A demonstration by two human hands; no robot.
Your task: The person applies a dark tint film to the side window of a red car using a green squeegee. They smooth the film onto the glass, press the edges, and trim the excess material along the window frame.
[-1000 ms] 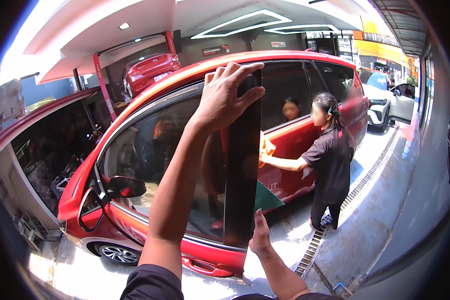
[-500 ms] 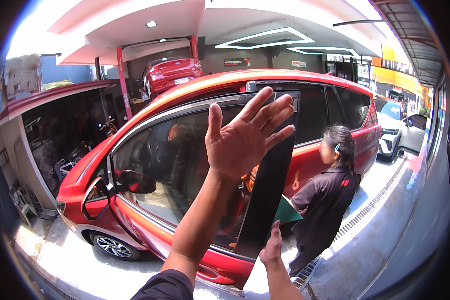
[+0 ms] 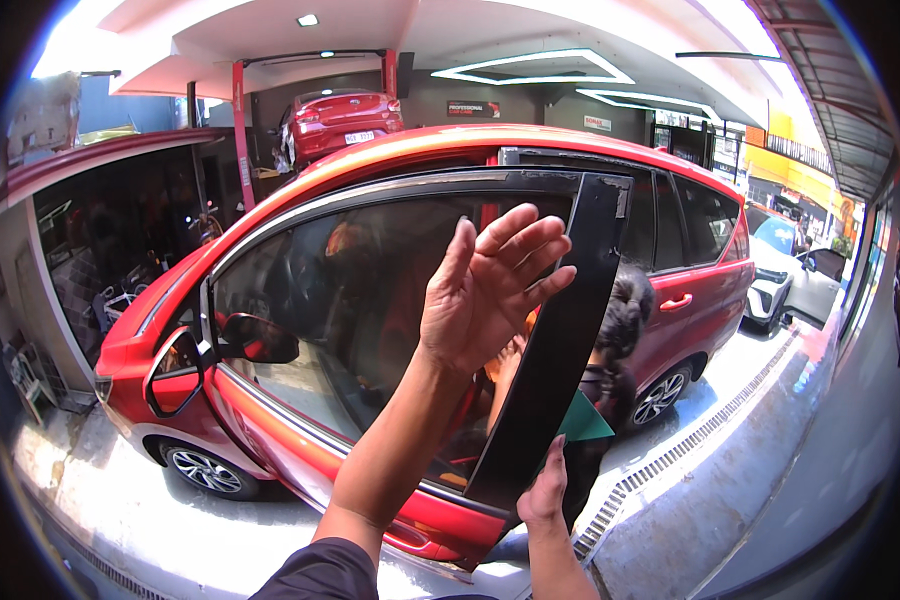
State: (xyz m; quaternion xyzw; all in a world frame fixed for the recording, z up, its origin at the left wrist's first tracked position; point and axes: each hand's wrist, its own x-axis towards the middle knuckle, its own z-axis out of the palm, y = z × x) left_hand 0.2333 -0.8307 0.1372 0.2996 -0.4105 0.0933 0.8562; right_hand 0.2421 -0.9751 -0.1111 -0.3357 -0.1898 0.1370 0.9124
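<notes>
Before the opened red car door (image 3: 370, 340), the left hand (image 3: 485, 305) is raised, fingers apart. Near the door's rear edge, a green sheet (image 3: 588, 420) is seen beside the right hand (image 3: 543, 494), whose grip cannot be told.

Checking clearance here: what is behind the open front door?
Behind the front door is a person, dark clothing showing past its edge; a forearm apparently shows through the window. Most of the person's body is covered.
</notes>
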